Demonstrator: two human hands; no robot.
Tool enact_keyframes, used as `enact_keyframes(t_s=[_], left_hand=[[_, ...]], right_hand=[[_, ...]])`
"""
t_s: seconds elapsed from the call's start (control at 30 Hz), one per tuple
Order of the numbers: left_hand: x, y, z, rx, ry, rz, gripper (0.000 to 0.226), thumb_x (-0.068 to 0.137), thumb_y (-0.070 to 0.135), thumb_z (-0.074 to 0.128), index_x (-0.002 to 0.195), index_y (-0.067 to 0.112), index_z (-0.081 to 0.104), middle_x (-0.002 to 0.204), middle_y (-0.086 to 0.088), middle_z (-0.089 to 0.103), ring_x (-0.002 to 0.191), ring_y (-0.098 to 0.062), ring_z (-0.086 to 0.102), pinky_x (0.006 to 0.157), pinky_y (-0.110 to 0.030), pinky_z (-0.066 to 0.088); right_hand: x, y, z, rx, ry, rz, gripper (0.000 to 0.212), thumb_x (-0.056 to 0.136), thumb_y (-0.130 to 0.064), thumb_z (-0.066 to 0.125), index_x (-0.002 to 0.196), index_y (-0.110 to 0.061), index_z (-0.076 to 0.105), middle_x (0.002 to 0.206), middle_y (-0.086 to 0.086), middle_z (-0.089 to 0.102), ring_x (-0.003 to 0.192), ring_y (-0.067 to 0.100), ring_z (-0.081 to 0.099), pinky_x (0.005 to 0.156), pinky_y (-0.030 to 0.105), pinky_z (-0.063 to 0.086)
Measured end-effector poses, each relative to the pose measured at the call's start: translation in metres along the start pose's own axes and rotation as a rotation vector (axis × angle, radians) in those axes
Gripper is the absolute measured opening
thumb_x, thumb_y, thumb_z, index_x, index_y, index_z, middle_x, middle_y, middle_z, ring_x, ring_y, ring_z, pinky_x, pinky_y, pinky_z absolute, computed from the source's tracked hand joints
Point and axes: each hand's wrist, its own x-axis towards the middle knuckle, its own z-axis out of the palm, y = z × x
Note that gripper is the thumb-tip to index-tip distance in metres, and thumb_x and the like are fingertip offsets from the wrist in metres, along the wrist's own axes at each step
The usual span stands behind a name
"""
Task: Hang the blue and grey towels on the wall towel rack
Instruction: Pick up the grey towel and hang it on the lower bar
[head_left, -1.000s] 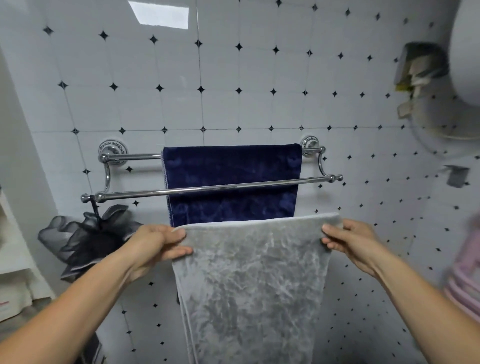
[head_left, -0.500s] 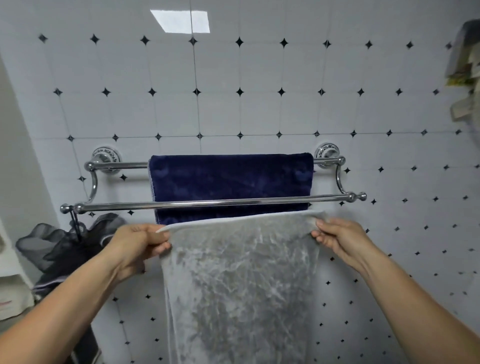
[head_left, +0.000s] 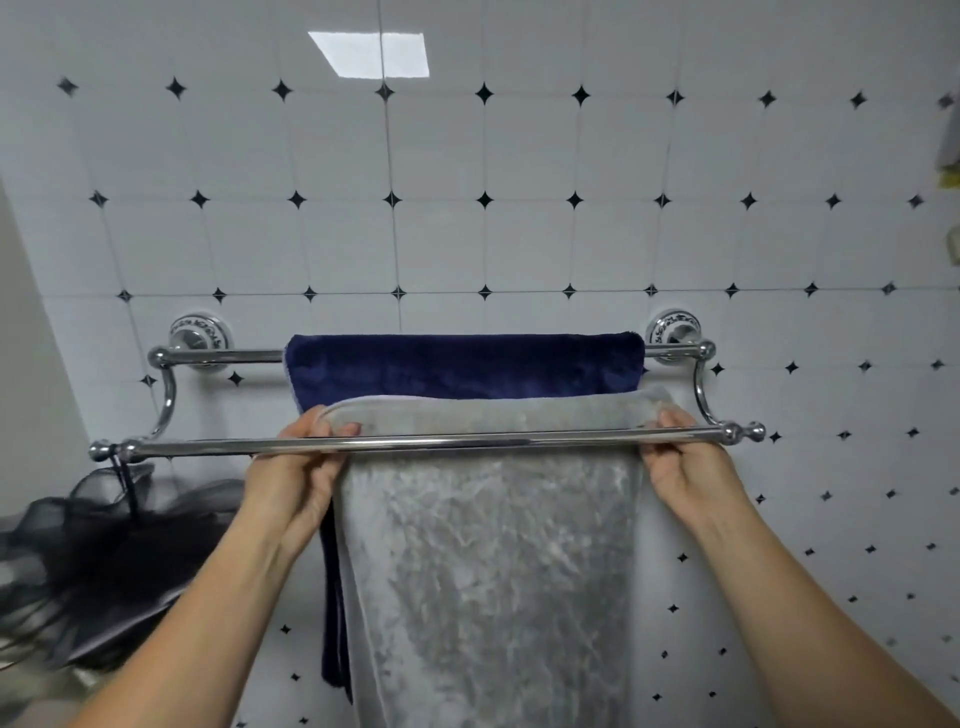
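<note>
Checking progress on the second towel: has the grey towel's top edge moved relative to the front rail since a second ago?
Yes. The grey towel has risen: its top edge was below the front rail, now above and behind it.

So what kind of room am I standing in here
Most likely a bathroom: a white tiled wall, a chrome double towel rack fixed to it, and a black mesh bath sponge hanging from the front bar.

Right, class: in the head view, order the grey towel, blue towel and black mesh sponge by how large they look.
1. grey towel, clearly largest.
2 and 3. blue towel and black mesh sponge: unsure, the towel is mostly hidden and the sponge blurred.
</note>
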Motion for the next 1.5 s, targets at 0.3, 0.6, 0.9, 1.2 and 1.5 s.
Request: enact_keyframes(t_s=[0.3,0.6,0.9,1.2,1.5], left_hand=[[-0.019,-0.004,0.002,-0.485,0.006,0.039,0.037,0.079,-0.007,0.032,0.103,-0.006,0.061,0.092,-0.017,0.066,0.095,-0.029,0.065,0.099,-0.041,0.049],[-0.022,-0.005,0.022,-0.151,0.214,0.136,0.036,0.083,-0.019,0.052,0.075,0.015,0.051,0.063,0.003,0.057,0.059,-0.005,0.06,0.071,-0.017,0.055],[-0.038,-0.003,0.023,0.0,0.33,0.148,0.03,0.076,-0.009,0.071,0.095,0.012,0.058,0.095,-0.012,0.068,0.083,-0.024,0.069,0.084,-0.037,0.057],[-0.049,0.023,0.023,0.479,0.355,-0.185,0.022,0.082,0.03,0.075,0.075,0.013,0.065,0.054,0.003,0.062,0.033,-0.005,0.045,0.034,-0.016,0.037],[-0.069,0.023,0.012,0.648,0.311,-0.176,0.026,0.09,0.023,0.066,0.068,0.012,0.057,0.061,-0.002,0.057,0.03,-0.004,0.043,0.033,-0.014,0.023]], right_hand=[[-0.024,-0.004,0.005,0.232,-0.11,0.008,0.038,0.073,-0.029,0.073,0.096,0.0,0.066,0.099,0.017,0.071,0.105,0.034,0.068,0.094,0.049,0.052],[-0.025,0.0,0.023,-0.056,0.095,-0.034,0.027,0.091,0.008,0.053,0.078,-0.016,0.049,0.077,0.006,0.058,0.076,0.02,0.067,0.077,0.034,0.06],[-0.052,-0.015,0.022,-0.716,0.405,0.002,0.035,0.067,-0.044,0.085,0.069,-0.02,0.061,0.046,-0.006,0.057,0.034,0.007,0.045,0.032,0.017,0.033],[-0.061,-0.022,0.03,-0.836,0.325,0.006,0.028,0.082,-0.041,0.074,0.067,-0.02,0.062,0.043,-0.008,0.051,0.031,0.004,0.034,0.032,0.014,0.022],[-0.089,-0.005,-0.013,-0.971,0.185,-0.171,0.042,0.086,-0.047,0.066,0.066,-0.011,0.062,0.057,0.004,0.048,0.051,0.014,0.034,0.053,0.026,0.03]])
